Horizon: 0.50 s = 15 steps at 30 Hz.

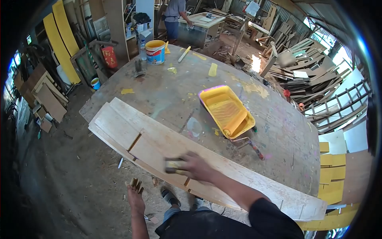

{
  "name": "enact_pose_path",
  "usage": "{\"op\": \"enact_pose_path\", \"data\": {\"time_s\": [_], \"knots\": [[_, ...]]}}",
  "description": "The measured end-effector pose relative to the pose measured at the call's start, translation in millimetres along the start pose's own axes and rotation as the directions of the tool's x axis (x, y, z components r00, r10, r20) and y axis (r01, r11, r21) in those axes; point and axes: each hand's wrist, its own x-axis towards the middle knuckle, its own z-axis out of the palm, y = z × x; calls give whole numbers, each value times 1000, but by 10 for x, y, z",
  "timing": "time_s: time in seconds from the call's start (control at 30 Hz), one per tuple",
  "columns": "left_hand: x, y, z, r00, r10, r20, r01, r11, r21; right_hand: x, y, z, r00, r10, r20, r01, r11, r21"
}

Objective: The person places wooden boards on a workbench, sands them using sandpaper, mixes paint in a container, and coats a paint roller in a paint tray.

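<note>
My right hand [195, 166] is on the face of a long pale wooden panel [234, 169], its fingers closed around a small dark and yellowish block [173, 165]. Motion blurs the block, so its exact kind cannot be made out. The panel has short slots along its near edge and lies along the front of the worktable. My left hand [136, 196] hangs in the air below the panel's near edge, holding nothing. Its fingers are apart, slightly curled and stained with yellowish paint.
On the paint-stained worktable [167, 95] stand a yellow paint tray [217, 105] with a roller [235, 122] and a paint bucket [155, 52]. A stick [184, 54] and a brush [139, 68] lie farther back. Another person [173, 18] works behind. Scrap wood [314, 63] is piled right.
</note>
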Motion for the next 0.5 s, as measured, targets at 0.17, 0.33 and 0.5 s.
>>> {"op": "enact_pose_path", "data": {"time_s": [0.17,0.33,0.5], "knots": [[-196,57,421,998,48,42,-48,999,0,-2061,284,-937,893,319,-317,-389,902,-188],[-308,0,671,985,84,153,-92,995,43,-3527,988,-1395,526,600,-603,-835,500,-230],[-426,21,937,982,79,173,-95,992,85,-3987,1343,-1409,484,695,-531,-871,441,-217]]}}
